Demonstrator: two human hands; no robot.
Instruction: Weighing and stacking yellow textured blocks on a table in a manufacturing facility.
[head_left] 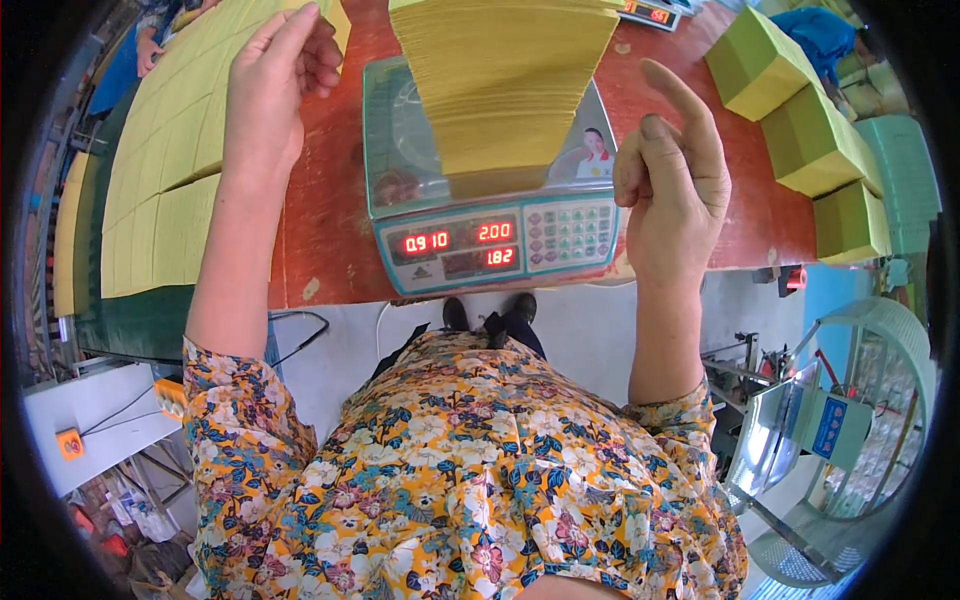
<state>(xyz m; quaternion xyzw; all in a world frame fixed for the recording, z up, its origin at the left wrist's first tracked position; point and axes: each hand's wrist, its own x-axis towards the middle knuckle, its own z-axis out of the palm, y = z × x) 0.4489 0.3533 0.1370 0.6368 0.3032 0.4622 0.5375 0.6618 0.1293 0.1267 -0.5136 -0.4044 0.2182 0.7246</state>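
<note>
Yellow sheet stack (505,95), tall, on digital scale (572,262). Left hand (280,65) and right hand (680,185), one either side: loosely curled, gripping nothing. Possible sideways slump, from a knock by either hand.

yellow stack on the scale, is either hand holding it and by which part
Nothing seems held: left hand and right hand are both apart from the yellow stack.

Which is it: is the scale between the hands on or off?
The digital weighing scale is on: red digits glow on its front display.
</note>
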